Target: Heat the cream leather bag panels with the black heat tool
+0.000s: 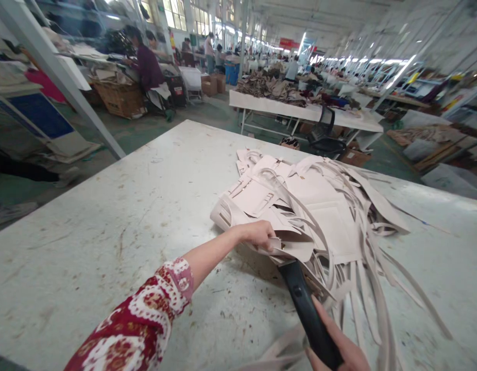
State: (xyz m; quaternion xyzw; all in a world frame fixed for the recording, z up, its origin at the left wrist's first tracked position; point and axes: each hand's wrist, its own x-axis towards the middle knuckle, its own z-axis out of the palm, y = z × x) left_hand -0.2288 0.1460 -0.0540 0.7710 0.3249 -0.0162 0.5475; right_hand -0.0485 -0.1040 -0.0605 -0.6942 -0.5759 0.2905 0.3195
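A heap of pale beige leather-like bag pieces (pixel 319 198), with straps and small metal buckles, lies on the white table (pixel 146 201). My left hand (pixel 259 235) is closed on the edge of one beige bag piece (pixel 298 249) at the near side of the heap. In my right hand (pixel 341 340) is a black hand-held tool (pixel 306 304) shaped like a hair clipper. Its flat head is right by the held piece, just below my left fingers. I cannot tell whether the head touches the material. Long beige straps (pixel 381 309) trail over the table towards me.
Behind stands another white table (pixel 269 100) piled with brown pieces, with a black chair (pixel 327 129) beside it. A slanting metal post (pixel 64 77) rises at the left. A person in a dark purple top (pixel 148 62) is at a workbench further back.
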